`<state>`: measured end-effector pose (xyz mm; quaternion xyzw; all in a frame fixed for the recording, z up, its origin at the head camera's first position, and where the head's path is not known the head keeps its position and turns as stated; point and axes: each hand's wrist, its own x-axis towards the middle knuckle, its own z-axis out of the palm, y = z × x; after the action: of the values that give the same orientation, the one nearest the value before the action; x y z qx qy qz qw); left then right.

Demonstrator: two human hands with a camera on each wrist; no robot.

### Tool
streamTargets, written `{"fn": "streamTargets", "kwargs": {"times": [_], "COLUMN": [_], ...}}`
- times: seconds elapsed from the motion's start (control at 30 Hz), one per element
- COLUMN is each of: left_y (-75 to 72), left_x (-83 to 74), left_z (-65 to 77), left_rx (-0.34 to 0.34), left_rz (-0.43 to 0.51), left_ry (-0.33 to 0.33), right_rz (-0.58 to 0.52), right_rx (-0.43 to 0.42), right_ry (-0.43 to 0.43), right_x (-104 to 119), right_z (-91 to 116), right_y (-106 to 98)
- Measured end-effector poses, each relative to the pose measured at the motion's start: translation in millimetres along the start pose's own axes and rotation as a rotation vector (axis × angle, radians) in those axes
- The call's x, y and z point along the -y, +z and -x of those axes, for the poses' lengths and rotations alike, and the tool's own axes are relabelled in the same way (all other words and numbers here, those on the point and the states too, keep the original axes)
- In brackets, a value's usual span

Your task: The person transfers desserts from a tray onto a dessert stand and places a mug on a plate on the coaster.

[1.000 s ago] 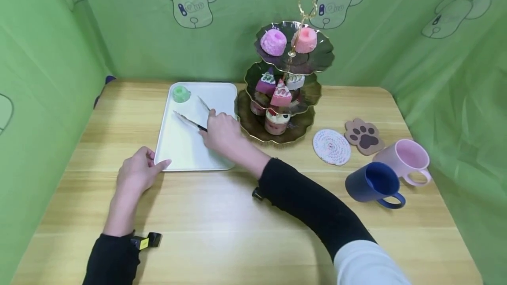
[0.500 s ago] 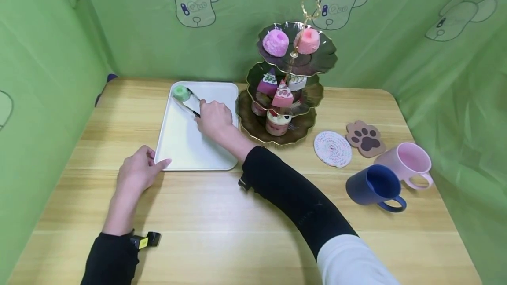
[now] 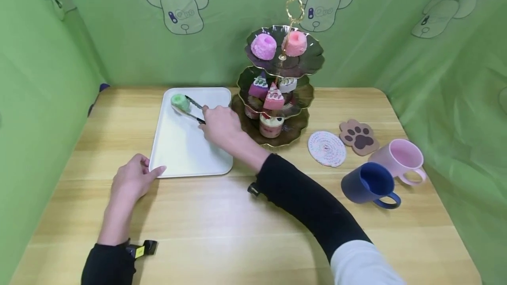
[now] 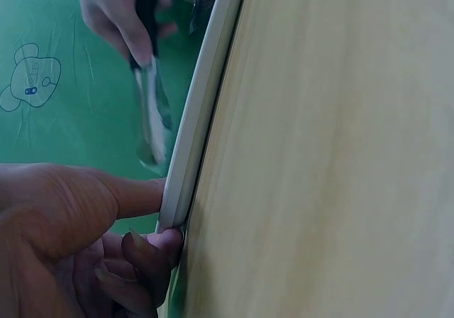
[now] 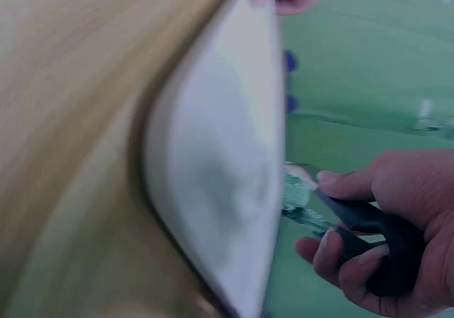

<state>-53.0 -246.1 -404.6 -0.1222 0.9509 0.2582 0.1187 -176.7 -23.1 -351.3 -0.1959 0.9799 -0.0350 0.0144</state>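
Observation:
My right hand [image 3: 222, 126] holds a pair of tongs [image 3: 198, 119] with black handles, its fingers curled round them in the right wrist view. The tongs' tips lie on two sides of a small green ring-shaped cake [image 3: 180, 102] at the far left of a white tray [image 3: 186, 157]. In the right wrist view the cake [image 5: 294, 192] appears between the tips; whether it touches the tray cannot be told. My left hand [image 3: 132, 177] pinches the tray's near left corner, thumb [image 4: 138, 196] on top and fingers below the rim.
A three-tier stand [image 3: 295, 129] beside the tray bears purple and pink cakes, cake slices and dessert cups. To the right lie a round woven coaster [image 3: 326, 148] and a paw-shaped coaster [image 3: 359, 137]. A blue mug [image 3: 358, 184] and a pink mug [image 3: 390, 157] rest on their sides.
My right hand has brought the tongs left and back, and their spread tips have come to the two sides of the green cake. My left hand stays on the tray corner. The head view has shifted slightly.

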Motion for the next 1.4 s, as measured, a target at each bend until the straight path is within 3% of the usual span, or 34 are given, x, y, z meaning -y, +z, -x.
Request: {"fn": "streamTargets", "kwargs": {"times": [0.2,0.53,0.63,0.8,1.0,1.2,1.4], "left_y": [-0.6,1.2,1.2,-1.3,-2.6,-0.9,-2.7], "left_x": [0.8,-1.6,-1.9,-1.5,0.6,2.0,0.5], "left_z": [1.3,-0.7,-1.5,-2.7,-2.4,-1.8,-4.9], "left_rx": [0.011,0.03,0.026,0.011,0.013,0.013,-0.001], "left_rz": [-0.008,0.003,0.003,-0.008,-0.012,-0.006,-0.005], "left_ry": [-0.01,-0.008,-0.006,-0.002,-0.014,-0.014,-0.003], "right_rz": [-0.008,-0.202,-0.209,-0.114,-0.087,-0.062,0.017], "right_rx": [-0.146,-0.356,-0.411,-0.482,-0.379,-0.274,-0.117], "right_ry": [-0.074,-0.159,-0.147,-0.088,0.002,-0.008,0.019], "right_x": [-28.2,-81.2,-98.6,-124.7,-149.4,-164.6,-167.8], "right_z": [54.9,146.5,164.8,179.9,180.7,170.3,164.0], "right_y": [-52.4,-137.5,-155.4,-176.0,-189.5,-194.6,-213.5]}}
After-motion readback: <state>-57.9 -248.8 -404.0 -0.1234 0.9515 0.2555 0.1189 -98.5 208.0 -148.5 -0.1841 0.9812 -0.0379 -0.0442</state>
